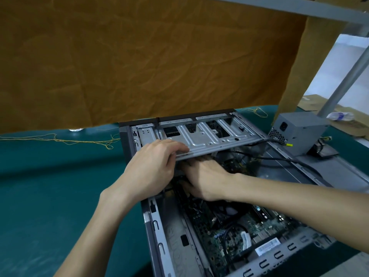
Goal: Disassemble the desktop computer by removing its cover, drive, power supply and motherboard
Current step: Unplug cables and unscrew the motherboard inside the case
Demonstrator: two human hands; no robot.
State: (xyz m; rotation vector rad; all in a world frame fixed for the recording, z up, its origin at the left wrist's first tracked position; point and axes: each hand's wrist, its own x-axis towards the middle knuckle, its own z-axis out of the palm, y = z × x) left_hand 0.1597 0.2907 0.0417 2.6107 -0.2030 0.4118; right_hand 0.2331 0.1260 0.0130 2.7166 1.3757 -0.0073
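From where I watch, my right hand [205, 180] reaches under the raised drive cage [207, 136], and its fingertips vanish in the shadow there, so I cannot tell whether that grip is closed on anything. My left hand [153, 166] lies over the cage's near edge, fingers curled onto the metal, gripping it. The open computer case [157, 226] lies on its side on the green bench [50, 186], its near corner cut off by the frame. The motherboard [229, 226] sits inside; a white barcode label [267, 245] on it is too blurred to read. The power supply [299, 130] stands out of the case, on the cover panel [343, 168] to the right.
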